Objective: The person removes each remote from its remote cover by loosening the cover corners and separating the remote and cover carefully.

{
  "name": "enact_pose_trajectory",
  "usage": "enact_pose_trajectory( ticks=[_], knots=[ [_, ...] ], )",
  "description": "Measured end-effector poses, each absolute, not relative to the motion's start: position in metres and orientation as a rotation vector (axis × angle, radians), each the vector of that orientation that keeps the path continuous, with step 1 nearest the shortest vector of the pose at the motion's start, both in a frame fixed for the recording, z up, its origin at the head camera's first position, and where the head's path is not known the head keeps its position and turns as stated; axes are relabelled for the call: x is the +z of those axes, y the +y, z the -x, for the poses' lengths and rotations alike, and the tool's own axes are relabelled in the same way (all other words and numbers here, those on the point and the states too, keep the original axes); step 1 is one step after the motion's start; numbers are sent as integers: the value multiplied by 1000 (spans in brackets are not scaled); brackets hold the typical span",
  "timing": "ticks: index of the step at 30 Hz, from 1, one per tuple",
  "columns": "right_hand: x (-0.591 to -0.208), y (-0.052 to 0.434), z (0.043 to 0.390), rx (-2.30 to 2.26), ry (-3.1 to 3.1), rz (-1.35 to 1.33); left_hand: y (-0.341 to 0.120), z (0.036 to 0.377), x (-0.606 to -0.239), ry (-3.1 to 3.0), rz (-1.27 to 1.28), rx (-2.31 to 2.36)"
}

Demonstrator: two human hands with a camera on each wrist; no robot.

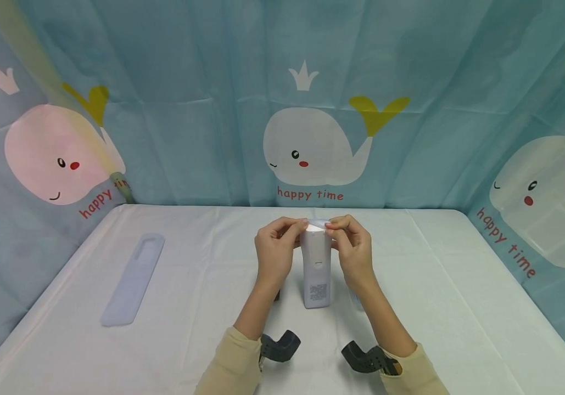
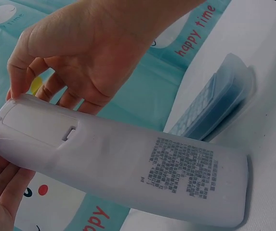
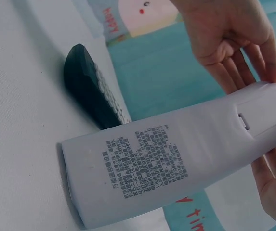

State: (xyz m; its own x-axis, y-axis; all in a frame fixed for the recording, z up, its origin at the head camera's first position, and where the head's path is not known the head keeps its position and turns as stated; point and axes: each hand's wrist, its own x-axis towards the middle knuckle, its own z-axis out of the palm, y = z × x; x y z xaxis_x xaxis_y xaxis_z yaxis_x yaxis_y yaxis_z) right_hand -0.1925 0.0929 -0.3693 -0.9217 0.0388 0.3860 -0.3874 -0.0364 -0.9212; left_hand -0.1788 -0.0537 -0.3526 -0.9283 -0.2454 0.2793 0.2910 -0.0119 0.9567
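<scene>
A white remote point(image 1: 317, 269) stands on its lower end on the table, tilted, with its back and printed label towards me. Its surface looks milky, so the label point(image 2: 183, 166) shows blurred. My left hand point(image 1: 296, 226) pinches the top left corner, thumb on the back point(image 2: 13, 91) and fingers behind. My right hand point(image 1: 335, 225) pinches the top right corner point(image 3: 272, 72). The battery door point(image 3: 263, 113) lies between both hands.
A pale translucent sleeve point(image 1: 133, 278) lies flat at the left of the white table point(image 1: 460, 285). A black remote point(image 3: 87, 89) lies behind my left forearm. A remote in a bluish cover point(image 2: 215, 106) lies right of the white one. A whale-print curtain point(image 1: 312, 145) walls the table.
</scene>
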Motion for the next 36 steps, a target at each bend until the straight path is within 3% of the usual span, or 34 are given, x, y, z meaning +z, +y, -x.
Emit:
enact_pose_trajectory(
  ticks=[13,36],
  knots=[
    [-370,93,192,2039,-1943,-388,-54,183,-349,-1797,-85,-2286],
    [-365,91,193,2019,-1978,-264,-52,181,-351,-1725,-34,-2328]
  ],
)
